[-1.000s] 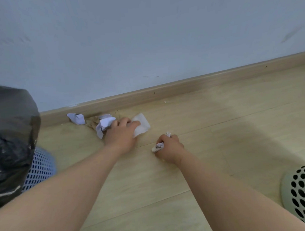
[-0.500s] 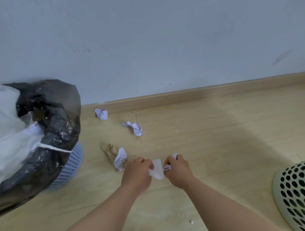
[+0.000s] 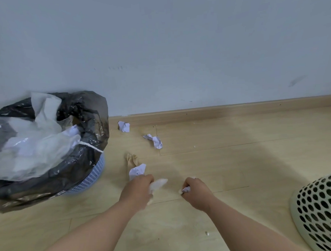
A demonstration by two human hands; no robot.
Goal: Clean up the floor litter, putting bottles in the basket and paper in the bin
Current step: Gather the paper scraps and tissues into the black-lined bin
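Observation:
My left hand is closed around a white tissue that sticks out to its right, just above the wooden floor. My right hand is closed on a small crumpled paper scrap. A white paper ball lies on a brown paper piece just beyond my left hand. Two more crumpled papers lie farther off, one on the floor and one against the skirting. The bin, a blue mesh tub lined with a black bag, stands at the left.
A pale green perforated basket shows at the right edge. The grey wall and wooden skirting board run behind the litter. Small white crumbs dot the floor near my arms.
Both hands have pulled back from the skirting toward me with paper in them, then moved apart. The view has drawn back, so the bin and more litter show.

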